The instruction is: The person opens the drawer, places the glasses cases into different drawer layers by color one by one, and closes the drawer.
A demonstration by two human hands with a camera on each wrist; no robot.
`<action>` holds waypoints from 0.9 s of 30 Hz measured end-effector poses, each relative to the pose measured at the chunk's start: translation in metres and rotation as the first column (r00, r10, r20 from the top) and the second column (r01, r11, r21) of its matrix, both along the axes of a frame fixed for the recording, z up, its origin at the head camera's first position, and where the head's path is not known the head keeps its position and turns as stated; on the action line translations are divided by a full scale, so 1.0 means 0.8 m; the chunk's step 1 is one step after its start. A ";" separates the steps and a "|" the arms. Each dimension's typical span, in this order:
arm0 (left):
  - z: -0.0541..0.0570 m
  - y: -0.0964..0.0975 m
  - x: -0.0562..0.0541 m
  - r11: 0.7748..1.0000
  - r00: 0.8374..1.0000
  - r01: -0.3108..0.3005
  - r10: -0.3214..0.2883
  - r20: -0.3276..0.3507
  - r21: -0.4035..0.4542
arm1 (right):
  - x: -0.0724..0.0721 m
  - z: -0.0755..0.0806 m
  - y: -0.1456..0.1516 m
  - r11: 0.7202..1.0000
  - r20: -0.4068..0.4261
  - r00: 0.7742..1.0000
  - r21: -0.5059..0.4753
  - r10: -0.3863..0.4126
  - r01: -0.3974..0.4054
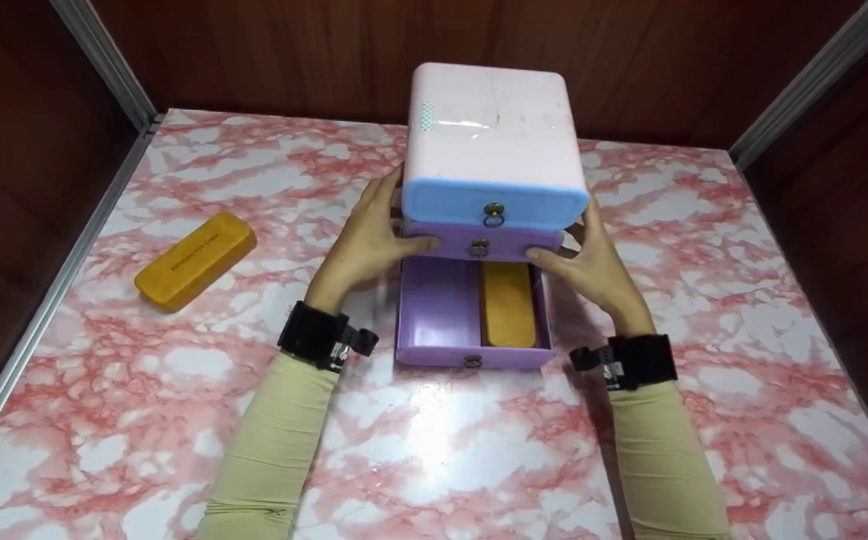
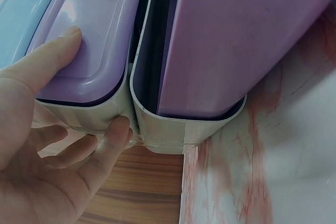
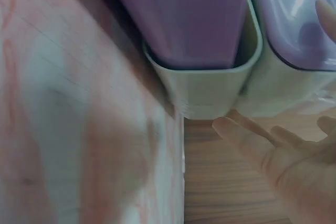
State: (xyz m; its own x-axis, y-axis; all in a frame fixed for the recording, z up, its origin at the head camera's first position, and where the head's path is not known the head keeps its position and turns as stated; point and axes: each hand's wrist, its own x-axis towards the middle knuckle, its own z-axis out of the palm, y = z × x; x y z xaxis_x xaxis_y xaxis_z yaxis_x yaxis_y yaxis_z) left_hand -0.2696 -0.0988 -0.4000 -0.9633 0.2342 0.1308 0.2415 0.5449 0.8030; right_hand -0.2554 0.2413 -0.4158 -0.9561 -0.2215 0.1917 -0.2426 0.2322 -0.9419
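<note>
A stack of storage drawers with a pale pink shell stands in the middle, its blue top drawer and purple middle drawer closed. Pulled out below is the purple bottom drawer, with a yellow case lying along its right side. My left hand grips the left side at middle level, thumb on the purple front and fingers along the wall in the left wrist view. On the opposite side my right hand holds the same tier, thumb on its front; its other fingers reach back along the side.
Another yellow case with dark lettering lies on the red-and-white marbled table at the left. Brown wood panels rise at the back and both sides, with metal strips at the corners.
</note>
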 end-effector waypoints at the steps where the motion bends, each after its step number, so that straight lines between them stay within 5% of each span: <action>1: 0.000 0.000 0.000 1.000 1.000 0.000 0.000 0.001 0.000 | -0.001 -0.002 -0.002 1.000 -0.005 1.000 0.010 0.004 -0.004; 27: 0.000 -0.001 0.001 1.000 1.000 0.008 -0.008 -0.006 0.014 | -0.001 -0.013 -0.014 0.996 -0.024 1.000 0.093 -0.002 0.005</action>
State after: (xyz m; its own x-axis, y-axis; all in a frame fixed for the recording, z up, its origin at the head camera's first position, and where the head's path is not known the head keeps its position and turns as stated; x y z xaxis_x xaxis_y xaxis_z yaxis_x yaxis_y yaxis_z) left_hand -0.2687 -0.0996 -0.3998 -0.9606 0.2403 0.1396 0.2505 0.5314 0.8093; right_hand -0.2561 0.2302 -0.4259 -0.9523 -0.2360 0.1933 -0.2638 0.3190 -0.9103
